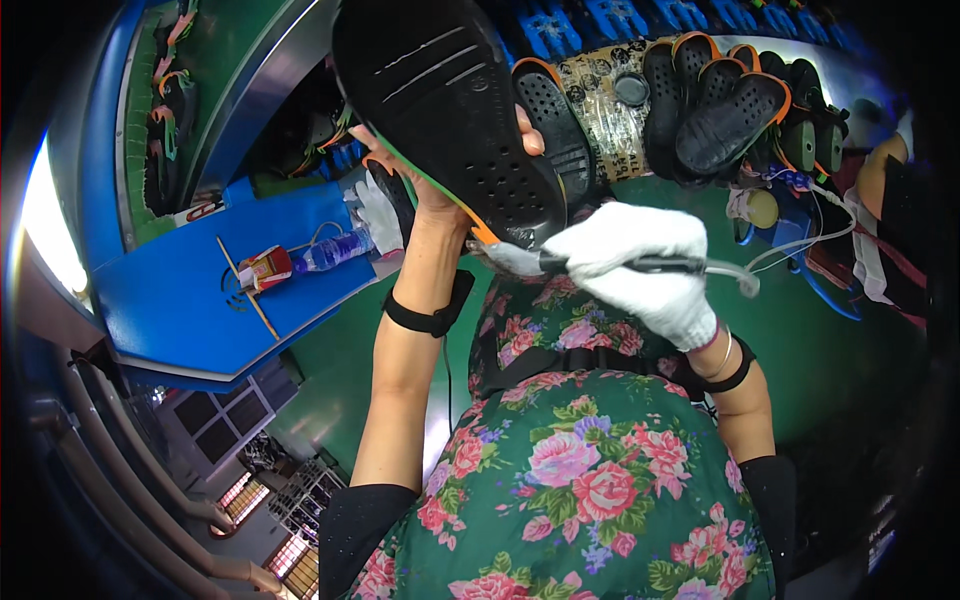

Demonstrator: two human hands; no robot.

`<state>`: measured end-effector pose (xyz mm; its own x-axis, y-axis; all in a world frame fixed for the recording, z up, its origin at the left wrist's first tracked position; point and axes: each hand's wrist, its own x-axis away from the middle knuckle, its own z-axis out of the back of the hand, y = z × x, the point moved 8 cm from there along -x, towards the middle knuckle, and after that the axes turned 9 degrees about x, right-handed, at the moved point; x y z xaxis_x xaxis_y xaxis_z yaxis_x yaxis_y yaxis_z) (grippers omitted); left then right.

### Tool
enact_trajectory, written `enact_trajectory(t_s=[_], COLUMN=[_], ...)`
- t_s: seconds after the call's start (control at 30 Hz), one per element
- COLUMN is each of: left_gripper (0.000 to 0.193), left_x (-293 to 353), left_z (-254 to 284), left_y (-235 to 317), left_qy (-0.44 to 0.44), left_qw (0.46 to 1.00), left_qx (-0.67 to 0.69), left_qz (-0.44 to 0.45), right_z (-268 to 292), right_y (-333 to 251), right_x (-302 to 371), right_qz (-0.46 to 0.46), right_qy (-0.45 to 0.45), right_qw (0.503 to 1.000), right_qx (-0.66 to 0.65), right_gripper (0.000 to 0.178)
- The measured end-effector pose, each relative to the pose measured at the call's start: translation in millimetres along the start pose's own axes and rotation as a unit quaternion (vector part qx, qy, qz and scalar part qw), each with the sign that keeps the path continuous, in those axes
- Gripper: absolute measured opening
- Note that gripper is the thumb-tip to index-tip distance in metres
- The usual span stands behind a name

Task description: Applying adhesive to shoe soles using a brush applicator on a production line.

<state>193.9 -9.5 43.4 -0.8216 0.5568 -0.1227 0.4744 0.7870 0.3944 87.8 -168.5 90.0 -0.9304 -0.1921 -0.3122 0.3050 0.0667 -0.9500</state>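
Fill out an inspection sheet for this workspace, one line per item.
Surface: blue table at left, partly bare.
Job's things: black perforated shoe held up; dark-handled tool, pale tip near its edge, contact unclear.
Clutter: plastic bottle, red box and thin stick on the table.
Hands: left hand, bare, grips the shoe; right hand, white-gloved, grips the tool.
Cables: pale cable trails rightward behind the tool.
Surroundings: more black shoes beside a taped package.

Over my feed I see a footwear workshop: a black sole (pixel 435 95) up close, perforated black pieces (pixel 730 120) bunched nearby, and a row of blurred blue shapes (pixel 615 18), perhaps footwear too.
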Motion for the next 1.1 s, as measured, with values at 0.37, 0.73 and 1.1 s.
enact_trajectory(t_s=[0.37, 0.73, 1.1], left_gripper=[0.137, 0.102, 0.051], left_x=[-3.9, 17.9, 60.0], left_z=[3.5, 26.9, 43.5], left_y=[-14.4, -29.2, -51.5], left_qy=[-0.012, 0.142, 0.084], left_qw=[0.990, 0.952, 0.960], left_qx=[-0.006, -0.061, 0.221], left_qz=[0.137, 0.263, 0.151], right_z=[-17.4, -32.0, 20.6], right_y=[-16.6, -20.7, 10.6], right_x=[-0.5, 1.8, -11.8], right_qz=[0.122, 0.188, -0.078], right_qy=[-0.133, -0.180, 0.037], right_qw=[0.983, 0.961, 0.996], right_qx=[0.030, 0.091, 0.023], right_gripper=[0.031, 0.030, 0.017])
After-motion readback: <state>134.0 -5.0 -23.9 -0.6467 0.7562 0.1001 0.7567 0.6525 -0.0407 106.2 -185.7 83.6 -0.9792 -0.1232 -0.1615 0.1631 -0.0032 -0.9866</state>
